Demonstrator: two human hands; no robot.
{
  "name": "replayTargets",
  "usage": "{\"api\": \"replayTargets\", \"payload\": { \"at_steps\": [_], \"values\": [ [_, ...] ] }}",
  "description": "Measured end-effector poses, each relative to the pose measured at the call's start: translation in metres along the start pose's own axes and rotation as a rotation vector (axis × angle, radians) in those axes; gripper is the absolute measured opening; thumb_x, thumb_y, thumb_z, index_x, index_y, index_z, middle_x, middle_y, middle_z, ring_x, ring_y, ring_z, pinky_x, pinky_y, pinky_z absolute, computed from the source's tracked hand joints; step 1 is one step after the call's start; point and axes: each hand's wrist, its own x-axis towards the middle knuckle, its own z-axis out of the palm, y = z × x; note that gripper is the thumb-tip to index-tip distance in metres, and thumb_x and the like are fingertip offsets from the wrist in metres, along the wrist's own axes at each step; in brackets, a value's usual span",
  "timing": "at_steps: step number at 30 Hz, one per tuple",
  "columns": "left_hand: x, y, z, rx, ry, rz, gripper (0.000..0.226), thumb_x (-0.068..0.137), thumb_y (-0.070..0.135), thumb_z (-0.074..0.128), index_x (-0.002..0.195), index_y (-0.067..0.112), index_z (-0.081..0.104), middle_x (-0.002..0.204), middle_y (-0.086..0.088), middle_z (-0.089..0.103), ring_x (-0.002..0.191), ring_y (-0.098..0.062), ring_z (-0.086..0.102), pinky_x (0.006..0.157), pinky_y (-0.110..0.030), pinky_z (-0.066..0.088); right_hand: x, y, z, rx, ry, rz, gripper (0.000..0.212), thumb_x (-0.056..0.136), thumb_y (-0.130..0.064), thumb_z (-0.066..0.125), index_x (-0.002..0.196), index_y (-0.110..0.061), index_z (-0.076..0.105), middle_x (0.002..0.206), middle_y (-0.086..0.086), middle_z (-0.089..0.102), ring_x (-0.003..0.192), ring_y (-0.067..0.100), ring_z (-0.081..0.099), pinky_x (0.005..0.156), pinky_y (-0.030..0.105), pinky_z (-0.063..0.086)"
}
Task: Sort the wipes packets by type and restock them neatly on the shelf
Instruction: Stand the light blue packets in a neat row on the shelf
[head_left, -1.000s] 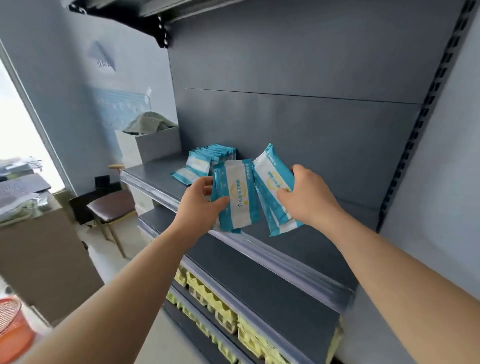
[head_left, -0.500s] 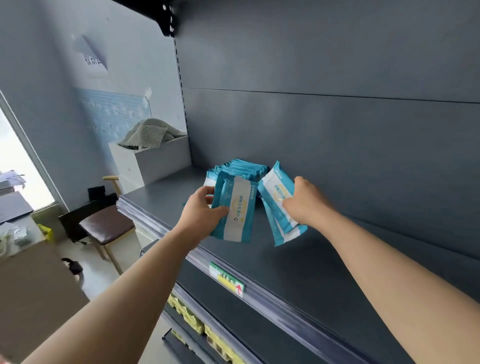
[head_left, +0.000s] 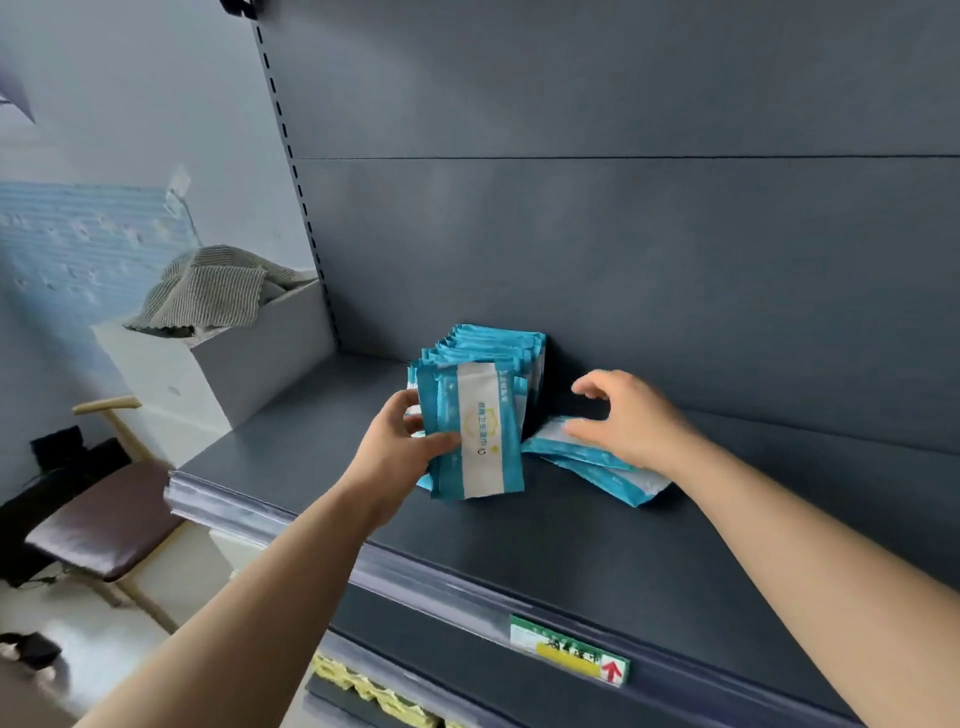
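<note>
- Shelf (head_left: 571, 545): carries every packet, back near the wall.
- Standing row (head_left: 493, 343): upright packets, at twelve o'clock from the left hand (head_left: 395, 447).
- Loose packets (head_left: 613, 480): flat at four o'clock of the row, long axis ten-to-four. The right hand (head_left: 628, 421) is over them, fingers spread, grasping nothing.
- Front packet (head_left: 478, 436): upright, pinched by the left hand, the hand nearer the row.

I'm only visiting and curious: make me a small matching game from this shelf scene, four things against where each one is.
Things:
1. front packet
2. flat packets
3. striped cloth
4. green label

Places:
A. on the front edge of the shelf
B. gripped upright by the left hand
C. draped over the white box
D. lying flat beneath the right hand

Pairs: 1-B, 2-D, 3-C, 4-A.
</note>
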Motion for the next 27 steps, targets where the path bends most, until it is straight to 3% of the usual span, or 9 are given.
{"api": "replayTargets", "payload": {
  "at_steps": [4,7,11,14,18,22,25,27],
  "values": [
    [0.013,-0.002,-0.009,-0.15,-0.135,0.011,0.03,0.089,0.001,0.061,0.11,0.023,0.058,0.108,-0.008,0.07,0.093,-0.019,0.07,0.074,-0.036,0.061,-0.006,-0.046,0.02,0.346,-0.158,0.032,0.03,0.072,-0.032,0.081,0.095,-0.017,0.068,0.09,-0.002,0.072,0.08,0.01,0.066,0.08,0.031,0.053],
    [0.022,-0.006,-0.016,-0.245,-0.192,0.011,0.024,0.095,0.014,0.055,0.119,0.012,0.058,0.111,-0.008,0.071,0.1,-0.024,0.069,0.082,-0.042,0.059,-0.003,-0.059,0.034,0.407,-0.124,0.067,0.02,0.076,-0.018,0.079,0.09,-0.008,0.069,0.087,0.004,0.074,0.078,0.015,0.069,0.082,0.038,0.057],
    [0.036,-0.01,-0.036,-0.179,-0.14,0.014,0.015,0.096,0.017,0.056,0.108,0.014,0.064,0.102,-0.004,0.074,0.089,-0.018,0.072,0.07,-0.03,0.06,-0.002,-0.057,0.031,0.385,-0.022,0.161,0.012,0.081,-0.014,0.074,0.089,-0.01,0.067,0.087,0.008,0.072,0.075,0.018,0.064,0.077,0.044,0.055],
    [0.043,-0.016,-0.052,-0.091,-0.107,0.005,0.006,0.095,0.014,0.057,0.099,0.013,0.062,0.095,-0.004,0.074,0.078,-0.014,0.073,0.061,-0.024,0.058,-0.005,-0.056,0.031,0.308,0.004,0.2,0.008,0.081,-0.015,0.073,0.084,-0.012,0.066,0.08,0.002,0.07,0.069,0.014,0.062,0.066,0.035,0.055],
    [0.047,-0.023,-0.062,-0.073,-0.133,-0.042,0.004,0.096,0.007,0.054,0.098,0.006,0.051,0.097,-0.011,0.071,0.081,-0.017,0.072,0.062,-0.029,0.059,-0.008,-0.059,0.039,0.293,-0.013,0.231,0.008,0.083,-0.014,0.072,0.086,-0.011,0.066,0.083,0.002,0.071,0.07,0.012,0.063,0.066,0.03,0.054],
    [0.046,-0.023,-0.061,-0.191,-0.096,-0.106,0.003,0.1,0.009,0.047,0.1,0.009,0.049,0.107,-0.017,0.066,0.092,-0.025,0.068,0.083,-0.047,0.057,-0.006,-0.07,0.045,0.3,-0.084,0.234,0.01,0.083,-0.015,0.072,0.089,-0.01,0.066,0.087,0.004,0.072,0.077,0.015,0.067,0.075,0.037,0.056],
    [0.038,-0.015,-0.06,-0.221,-0.216,-0.186,0.009,0.103,0.016,0.04,0.109,0.013,0.047,0.103,-0.014,0.065,0.092,-0.026,0.069,0.074,-0.051,0.058,-0.004,-0.077,0.051,0.152,-0.098,0.239,0.013,0.082,-0.02,0.073,0.089,-0.011,0.065,0.093,0.009,0.07,0.075,0.014,0.059,0.071,0.032,0.052],
    [0.033,-0.012,-0.063,-0.17,-0.328,-0.218,0.019,0.098,0.009,0.05,0.115,0.015,0.041,0.106,-0.014,0.065,0.092,-0.027,0.07,0.069,-0.05,0.059,-0.003,-0.078,0.053,0.12,-0.089,0.26,0.012,0.083,-0.021,0.071,0.087,-0.014,0.063,0.095,0.009,0.068,0.076,0.016,0.06,0.071,0.034,0.052]
  ]
}}
